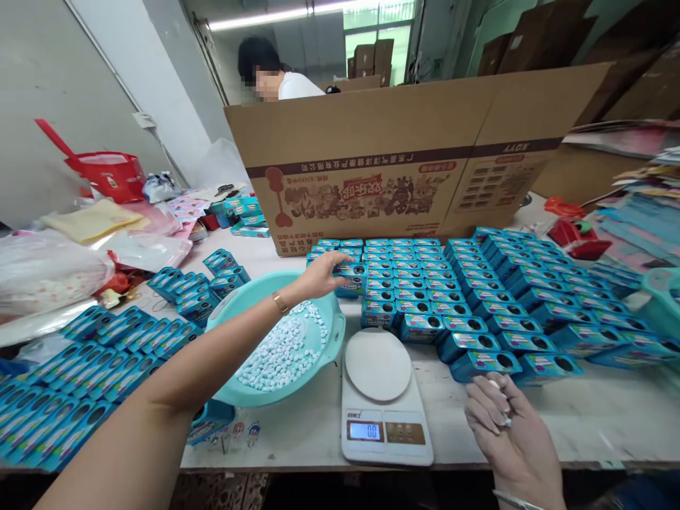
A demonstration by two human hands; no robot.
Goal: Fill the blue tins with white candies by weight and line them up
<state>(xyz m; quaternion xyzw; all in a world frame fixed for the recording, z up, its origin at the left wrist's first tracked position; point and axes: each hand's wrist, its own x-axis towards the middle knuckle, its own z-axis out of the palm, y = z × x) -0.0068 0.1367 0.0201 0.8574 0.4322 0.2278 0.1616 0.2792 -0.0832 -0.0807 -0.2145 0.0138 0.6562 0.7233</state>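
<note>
My left hand [321, 275] stretches over the basin, its fingers and thumb closed on a small blue box [353, 271] at the left end of the box rows. Palm up, my right hand [507, 418] has its fingers curled around a few small white tablets [508, 422], most of them hidden. The turquoise basin [333, 340] holds many white and pale blue tablets [281, 352]. Between my hands stands a white kitchen scale [378, 365] with a bare plate and a display reading 0.0. Blue boxes with dark oval tops [419, 326] stand in rows beyond it.
More blue boxes [95, 368] cover the table's left side. A large cardboard carton [372, 127] stands along the back, with a person [297, 85] behind it. Plastic bags [53, 276] and a red bucket [109, 177] lie left. Another turquoise basin [656, 301] sits at the right edge.
</note>
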